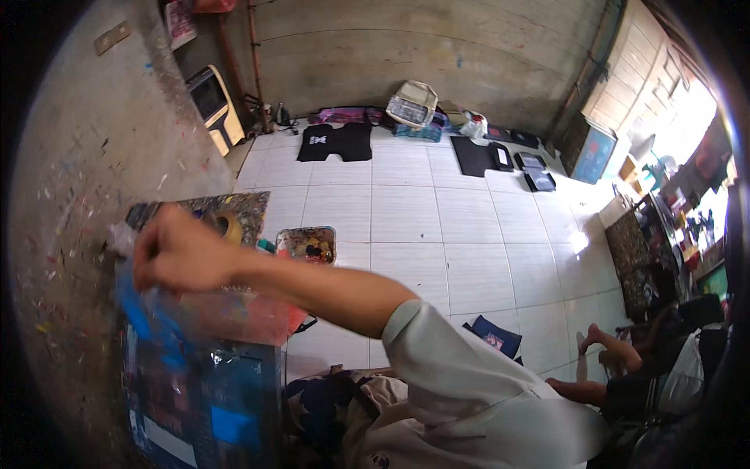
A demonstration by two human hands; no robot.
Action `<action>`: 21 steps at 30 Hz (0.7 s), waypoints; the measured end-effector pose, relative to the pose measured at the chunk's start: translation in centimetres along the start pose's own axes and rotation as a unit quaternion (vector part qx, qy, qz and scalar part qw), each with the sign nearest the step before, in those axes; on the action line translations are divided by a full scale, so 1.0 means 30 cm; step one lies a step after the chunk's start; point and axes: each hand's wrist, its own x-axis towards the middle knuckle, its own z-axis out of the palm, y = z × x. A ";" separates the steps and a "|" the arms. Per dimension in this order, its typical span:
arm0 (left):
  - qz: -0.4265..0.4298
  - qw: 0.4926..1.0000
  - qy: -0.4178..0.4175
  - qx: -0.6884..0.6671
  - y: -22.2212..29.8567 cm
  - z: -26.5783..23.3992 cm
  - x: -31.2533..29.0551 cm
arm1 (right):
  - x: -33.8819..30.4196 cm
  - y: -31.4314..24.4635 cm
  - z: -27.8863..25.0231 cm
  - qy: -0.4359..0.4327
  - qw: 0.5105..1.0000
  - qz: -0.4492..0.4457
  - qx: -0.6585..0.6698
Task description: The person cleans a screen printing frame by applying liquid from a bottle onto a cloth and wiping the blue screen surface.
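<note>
My right hand reaches across to the left at the end of a bent arm in a light grey sleeve. Its fingers are curled round what looks like thin plastic film, clear and blue, blurred by motion and hanging below the hand. Beneath it lies a stack of dark flat printed pieces with a glossy surface and blue and white patches. Translucent reddish plastic spreads under my forearm. A tape roll rests on the paint-specked board just beyond my wrist. My left hand is out of sight.
A rectangular tub of small bits stands beyond my forearm. Black cut pieces and a beige backpack lie by the far wall. At right, another person's bare legs show near a dark blue piece on the tiled floor.
</note>
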 end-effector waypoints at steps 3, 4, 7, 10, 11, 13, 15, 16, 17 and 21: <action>0.006 1.000 -0.012 -0.011 0.030 0.017 0.029 | -0.056 -0.054 -0.276 0.095 0.994 0.003 -0.053; 0.012 1.000 -0.020 -0.015 0.032 0.031 0.053 | -0.095 -0.061 -0.369 0.117 0.989 -0.036 -0.082; 0.015 0.999 -0.031 -0.024 0.056 0.059 0.078 | -0.251 -0.099 -0.645 0.207 0.977 -0.050 0.004; 0.009 0.999 -0.033 -0.018 0.075 0.066 0.093 | -0.394 -0.079 -0.814 0.297 0.954 -0.005 -0.041; 0.008 0.999 -0.037 -0.018 0.075 0.072 0.095 | -0.428 -0.036 -0.861 0.320 0.944 0.017 -0.078; 0.001 0.999 -0.041 -0.018 0.060 0.072 0.098 | -0.468 0.110 -0.925 0.343 0.934 0.058 -0.089; -0.019 0.999 -0.044 -0.023 0.022 0.074 0.084 | -0.481 0.275 -0.947 0.374 0.910 0.104 -0.147; -0.031 0.998 -0.047 -0.026 0.009 0.057 0.074 | -0.522 0.332 -0.966 0.395 0.897 0.115 -0.162; -0.044 0.998 -0.042 -0.027 -0.001 0.035 0.058 | -0.555 0.399 -0.997 0.407 0.890 0.120 -0.164; -0.092 0.995 -0.015 -0.034 -0.032 -0.025 -0.008 | -0.568 0.722 -1.019 0.407 0.880 0.201 -0.140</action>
